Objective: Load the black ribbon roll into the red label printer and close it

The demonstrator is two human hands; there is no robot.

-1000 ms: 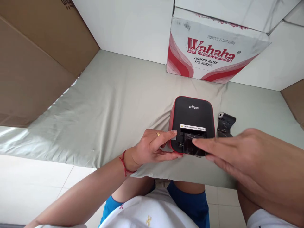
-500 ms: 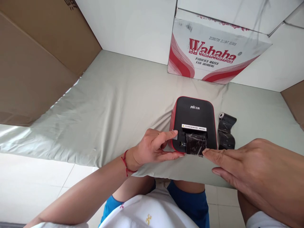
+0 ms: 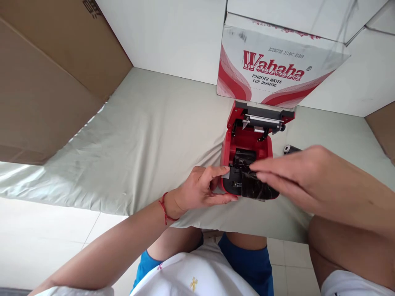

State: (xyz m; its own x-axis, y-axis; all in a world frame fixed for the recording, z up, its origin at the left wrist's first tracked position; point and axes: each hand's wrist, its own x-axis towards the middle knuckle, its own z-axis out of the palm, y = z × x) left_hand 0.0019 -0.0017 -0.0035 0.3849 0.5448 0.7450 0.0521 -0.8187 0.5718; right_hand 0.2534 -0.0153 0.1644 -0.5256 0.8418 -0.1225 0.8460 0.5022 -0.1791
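A small black and red printer (image 3: 243, 142) sits near the table's front edge with its lid (image 3: 262, 117) swung up and back, showing a red inside with a dark roll. My left hand (image 3: 200, 187) grips the printer's front left corner, thumb and forefinger closed on it. My right hand (image 3: 296, 170) reaches over the front of the printer with fingers stretched out, fingertips on a dark, shiny strip (image 3: 257, 187) hanging from the front opening. I cannot tell whether the fingers pinch the strip.
A grey-green cloth (image 3: 148, 135) covers the table. A white and red Wahaha carton (image 3: 271, 65) stands against the wall right behind the printer. Brown cardboard (image 3: 46, 74) leans at the left. A dark roll (image 3: 290, 149) lies right of the printer, mostly hidden by my hand.
The printer's lid has swung open and now stands up at the back. My right hand moved from the front edge up over the printer's opening. My left hand stayed at the corner.
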